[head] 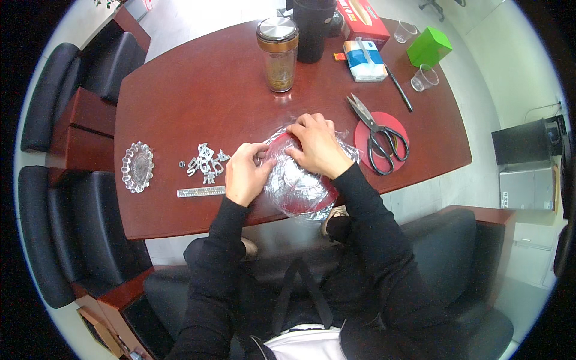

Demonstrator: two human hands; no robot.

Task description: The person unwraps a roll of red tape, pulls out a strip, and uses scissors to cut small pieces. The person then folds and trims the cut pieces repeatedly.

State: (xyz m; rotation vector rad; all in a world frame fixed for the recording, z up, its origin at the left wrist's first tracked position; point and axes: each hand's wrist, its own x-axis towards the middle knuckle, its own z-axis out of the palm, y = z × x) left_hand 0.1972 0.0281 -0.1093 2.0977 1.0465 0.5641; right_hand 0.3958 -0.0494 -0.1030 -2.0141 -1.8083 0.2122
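Note:
A round red item wrapped in crinkled clear plastic film (297, 180) lies at the table's near edge, between my hands. The glare on the film hides what exactly is inside. At its left rim, my left hand (246, 174) pinches the film between thumb and fingers. My right hand (318, 146) rests over the far right part of the wrapped item, fingers bent over its far rim and thumb on the film; whether it grips is partly hidden. Black-handled scissors (377, 135) lie on a flat red disc (387, 119) to the right, blades pointing away and slightly open.
Left of my hands are several small metal pieces (207, 163), a short metal ruler (201, 191) and a glass ashtray (138, 167). Beyond stand a glass tumbler (280, 63), a black flask (311, 36), a tissue pack (364, 63), a green box (428, 47) and a plastic cup (424, 78).

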